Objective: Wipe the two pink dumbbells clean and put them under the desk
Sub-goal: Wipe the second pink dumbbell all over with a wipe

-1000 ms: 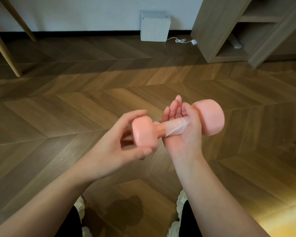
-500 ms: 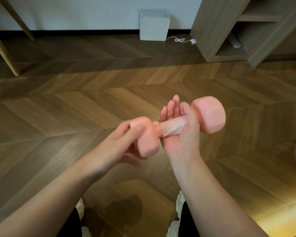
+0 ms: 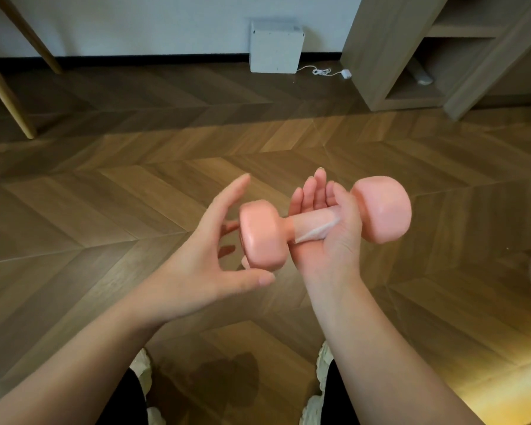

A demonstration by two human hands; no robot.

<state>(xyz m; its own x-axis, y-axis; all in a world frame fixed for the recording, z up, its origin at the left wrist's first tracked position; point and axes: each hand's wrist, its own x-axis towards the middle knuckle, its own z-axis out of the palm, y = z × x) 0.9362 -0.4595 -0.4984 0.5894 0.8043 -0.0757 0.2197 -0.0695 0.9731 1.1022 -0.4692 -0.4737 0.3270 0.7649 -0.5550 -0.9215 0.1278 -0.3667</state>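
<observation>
One pink dumbbell lies level across my right hand above the wood floor. My right thumb presses a thin white wipe against the dumbbell's bar, while the fingers stand nearly straight behind it. My left hand is spread around the dumbbell's left head, with the index finger raised clear above it and the thumb just under it. The hand looks slightly blurred. No second dumbbell is in view.
A white box with a white cable sits by the far wall. A wooden shelf unit stands at the back right, and slanted wooden legs at the back left. My shoes are below.
My left hand gripped and turned the dumbbell's left head, then let go and spread open. The right hand kept the wipe on the bar and lifted slightly.
</observation>
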